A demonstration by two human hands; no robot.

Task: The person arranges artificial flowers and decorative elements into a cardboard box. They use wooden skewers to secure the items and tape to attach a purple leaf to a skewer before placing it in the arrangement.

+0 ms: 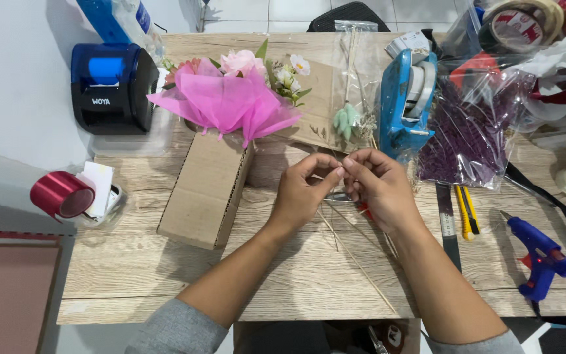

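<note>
My left hand (304,191) and my right hand (378,187) meet fingertip to fingertip over the middle of the wooden table (132,275). Both pinch thin dried stems (358,262) that trail toward the near edge. Something small and metallic shows under the fingers; I cannot tell what it is. A small bouquet in pink tissue (230,98) stands in a cardboard box (207,190) to the left of my hands. A clear sleeve of pale green dried flowers (348,118) lies just beyond them.
A blue tape dispenser (406,98) and a bag of purple dried flowers (470,134) lie to the right. A yellow cutter (465,211), a ruler (447,226) and a blue glue gun (542,259) sit at the right. A label printer (109,85) and red ribbon roll (61,195) are at the left.
</note>
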